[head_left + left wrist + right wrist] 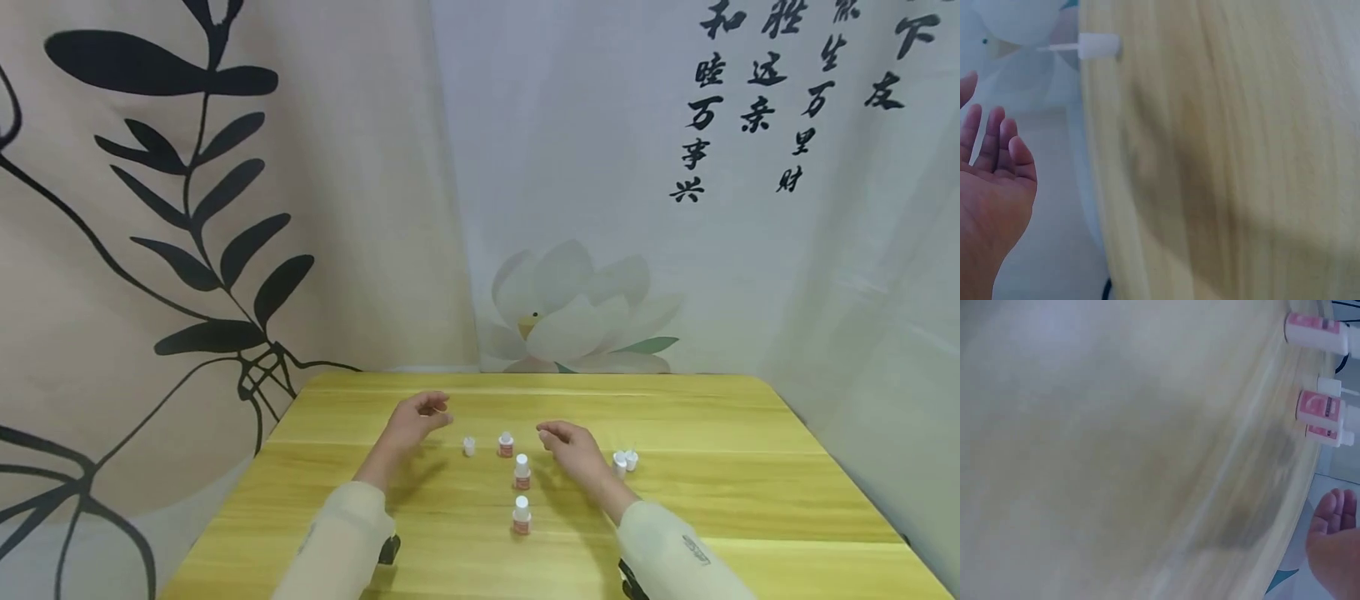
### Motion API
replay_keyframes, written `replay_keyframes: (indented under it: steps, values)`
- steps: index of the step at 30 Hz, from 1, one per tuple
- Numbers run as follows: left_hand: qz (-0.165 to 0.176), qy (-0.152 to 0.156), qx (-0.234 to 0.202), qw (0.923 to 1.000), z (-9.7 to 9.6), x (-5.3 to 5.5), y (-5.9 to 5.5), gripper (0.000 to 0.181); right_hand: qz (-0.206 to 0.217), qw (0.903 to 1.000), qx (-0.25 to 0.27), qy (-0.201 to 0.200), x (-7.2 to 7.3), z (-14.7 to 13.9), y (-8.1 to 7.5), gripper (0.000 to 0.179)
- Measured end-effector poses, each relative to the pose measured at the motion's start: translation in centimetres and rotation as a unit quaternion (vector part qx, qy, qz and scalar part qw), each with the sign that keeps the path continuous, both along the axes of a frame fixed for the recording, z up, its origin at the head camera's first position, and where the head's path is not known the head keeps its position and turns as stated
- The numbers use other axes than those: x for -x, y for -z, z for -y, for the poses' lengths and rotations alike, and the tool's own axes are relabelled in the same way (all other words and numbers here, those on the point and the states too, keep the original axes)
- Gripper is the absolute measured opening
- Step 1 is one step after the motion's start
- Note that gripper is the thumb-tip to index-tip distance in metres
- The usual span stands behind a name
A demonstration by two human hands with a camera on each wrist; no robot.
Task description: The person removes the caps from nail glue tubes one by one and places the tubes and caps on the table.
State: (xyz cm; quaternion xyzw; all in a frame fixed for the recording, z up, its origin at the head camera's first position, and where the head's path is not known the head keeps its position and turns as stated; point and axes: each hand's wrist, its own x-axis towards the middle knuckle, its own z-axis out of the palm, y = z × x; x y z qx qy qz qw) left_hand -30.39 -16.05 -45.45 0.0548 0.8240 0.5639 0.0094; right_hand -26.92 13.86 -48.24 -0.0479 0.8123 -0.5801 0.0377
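Note:
My left hand (415, 419) hovers over the far left of the table, fingers loosely bent and holding nothing. Just right of it a white cap (468, 447) stands on the wood; the left wrist view shows a thin stem rising from this cap (1100, 45). My right hand (576, 448) is raised opposite, loosely curved with nothing in it. Between the hands stands a small bottle (506, 446) with a pink label and a narrow white top. Nearer to me two similar bottles, a middle one (522, 472) and a front one (521, 516), wear taller white caps.
Two more small white pieces, a left one (619, 463) and a right one (632, 460), stand close together beyond my right wrist. The yellow wooden table (750, 500) ends at a printed curtain (600, 167) behind.

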Motion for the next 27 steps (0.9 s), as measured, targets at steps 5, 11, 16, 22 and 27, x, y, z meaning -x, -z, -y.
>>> replay_keyframes:
  steps: [5,11,16,22,27]
  values:
    - [-0.020,0.006,-0.028,0.9994,-0.6,-0.3,-1.0,0.034,0.008,0.9998,0.015,-0.008,-1.2,-0.4,0.0,0.033]
    - [-0.037,0.037,-0.013,0.9985,-2.0,-0.9,-1.3,0.028,0.009,0.9988,0.007,-0.048,-2.2,-0.4,0.6,0.039]
    - [-0.048,0.068,0.011,0.9965,-3.6,-1.4,-1.0,0.026,0.012,0.9978,0.003,-0.064,-2.4,-0.4,1.3,0.044]
    - [-0.032,0.098,0.004,0.9947,-4.9,-2.1,0.1,0.027,0.018,0.9965,0.009,-0.081,-2.5,-0.4,1.9,0.048]
    - [-0.019,0.119,-0.009,0.9927,-5.9,-2.6,1.0,0.028,0.021,0.9940,0.034,-0.102,-2.4,0.0,2.1,0.046]
